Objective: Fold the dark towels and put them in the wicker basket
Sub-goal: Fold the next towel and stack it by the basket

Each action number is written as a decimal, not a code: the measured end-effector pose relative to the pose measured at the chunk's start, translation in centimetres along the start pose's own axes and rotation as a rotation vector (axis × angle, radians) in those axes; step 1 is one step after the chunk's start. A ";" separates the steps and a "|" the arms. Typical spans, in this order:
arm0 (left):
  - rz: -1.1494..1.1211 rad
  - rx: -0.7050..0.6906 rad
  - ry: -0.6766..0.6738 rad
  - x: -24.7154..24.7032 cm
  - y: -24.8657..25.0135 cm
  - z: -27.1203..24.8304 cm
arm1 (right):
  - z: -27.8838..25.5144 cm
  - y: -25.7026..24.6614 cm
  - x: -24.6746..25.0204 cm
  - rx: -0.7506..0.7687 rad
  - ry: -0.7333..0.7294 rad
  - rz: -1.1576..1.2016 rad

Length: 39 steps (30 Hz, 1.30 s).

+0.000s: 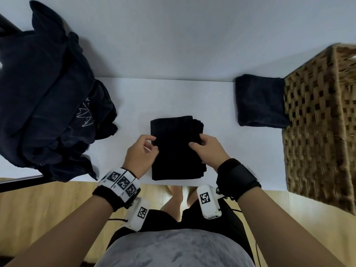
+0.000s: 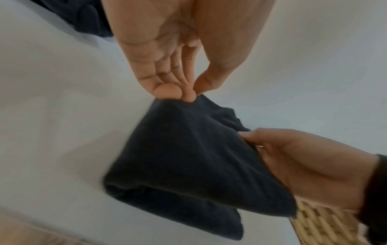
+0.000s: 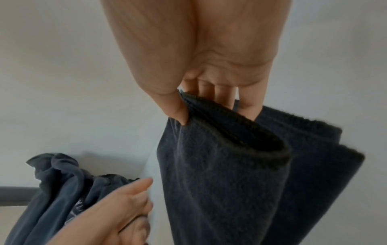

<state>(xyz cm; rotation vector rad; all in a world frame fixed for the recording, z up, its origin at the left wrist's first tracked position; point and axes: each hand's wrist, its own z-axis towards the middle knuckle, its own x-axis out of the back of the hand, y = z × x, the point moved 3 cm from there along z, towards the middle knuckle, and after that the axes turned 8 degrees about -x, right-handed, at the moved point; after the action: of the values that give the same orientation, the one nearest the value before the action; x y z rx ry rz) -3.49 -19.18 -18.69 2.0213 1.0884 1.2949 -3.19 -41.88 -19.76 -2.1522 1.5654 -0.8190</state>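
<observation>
Head view: folded towel point(image 1: 176, 149) pinched between both hands' fingers point(image 1: 194, 145).

Head view: high above, looking steeply down over person's torso onto white table point(image 1: 173, 97); wide angle takes in table's full width.

Left wrist view: close under left hand point(image 2: 167, 54), looking along palm to fingertips, facing toward right hand point(image 2: 310, 167) and wicker basket point(image 2: 322, 227).

Right wrist view: close under right hand point(image 3: 209, 66), facing opposite way, toward left hand and pile of unfolded dark towels point(image 3: 56, 195).

All three share folded dark towel point(image 1: 176, 149) at table centre and both hands.
</observation>
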 end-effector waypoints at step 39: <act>-0.386 -0.105 -0.370 -18.0 20.0 9.9 | -0.7 -2.1 24.4 0.071 0.701 0.106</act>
<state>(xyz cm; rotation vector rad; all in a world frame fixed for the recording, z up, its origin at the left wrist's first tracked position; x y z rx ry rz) 8.54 -45.12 -16.96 1.7674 1.1314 0.7334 3.27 -64.21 -11.99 -1.7971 1.8912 -1.6844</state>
